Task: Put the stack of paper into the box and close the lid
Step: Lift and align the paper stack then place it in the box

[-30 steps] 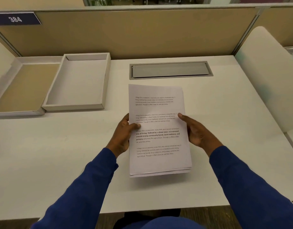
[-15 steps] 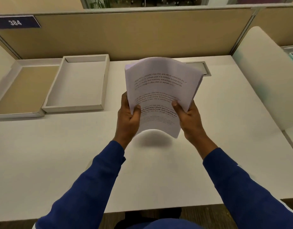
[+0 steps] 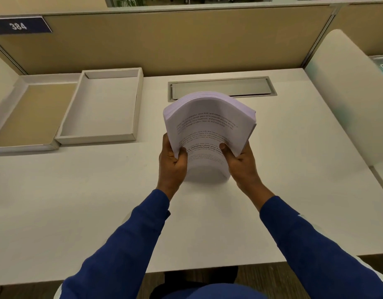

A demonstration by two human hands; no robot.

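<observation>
A stack of printed white paper [image 3: 210, 124] stands on its lower edge on the desk, its top bowed over away from me. My left hand [image 3: 172, 158] grips its left side and my right hand [image 3: 240, 158] grips its right side, thumbs on the front sheet. An open grey box [image 3: 134, 104] lies empty at the back left of the desk. Its lid [image 3: 20, 89] lies upturned just left of the box, touching it, with a tan inside.
A metal cable hatch [image 3: 225, 88] is set into the white desk [image 3: 78, 201] behind the paper. Tan partition walls [image 3: 164, 39] close off the back. A white curved divider [image 3: 348, 93] stands along the right side.
Both hands lifted the flat stack off the desk and stood it upright. Since half a second ago it has dropped down onto its lower edge and bowed further.
</observation>
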